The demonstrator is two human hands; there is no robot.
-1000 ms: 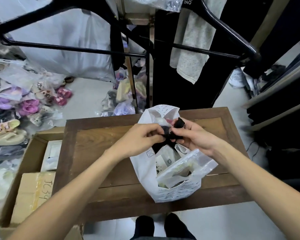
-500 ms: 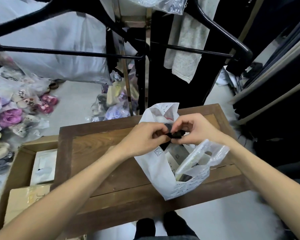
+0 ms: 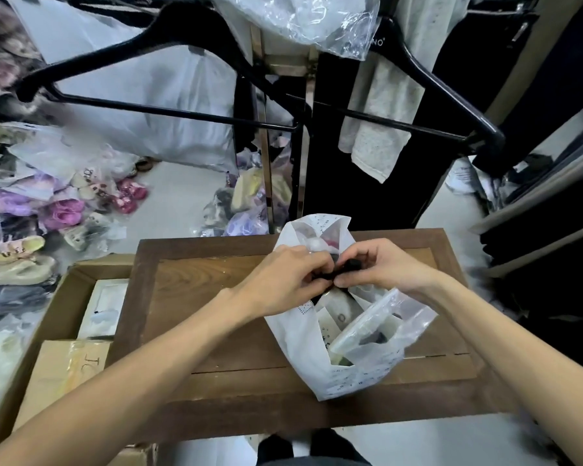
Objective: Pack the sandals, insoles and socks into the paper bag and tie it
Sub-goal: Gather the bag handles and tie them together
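Paper bag (image 3: 303, 344), white with small dark print, thin and crumpled, stands right of centre in the frame on the dark wooden table (image 3: 216, 331), its mouth gaping toward you. Your left hand (image 3: 283, 280) and right hand (image 3: 384, 267) meet over the bag's upper edge, fingers curled and pinching a black tie (image 3: 350, 265), soft and cord-like; how it is looped cannot be made out behind your knuckles. Inside the bag, a clear glossy plastic packet (image 3: 377, 321) juts out at lower right; its pale contents are blurred, so sandals, insoles or socks cannot be told apart. Bag base sits near the table's front edge; bare grained wood lies open to its left. Cardboard box (image 3: 64, 331), matte brown, butts against the table's left side and is cut off at the frame's lower left. Black hangers (image 3: 169, 62) cross the upper frame on a rack, with a grey towel (image 3: 381, 122) hanging upper right. Bagged shoes (image 3: 64, 213) litter the floor at left, soft-focused.
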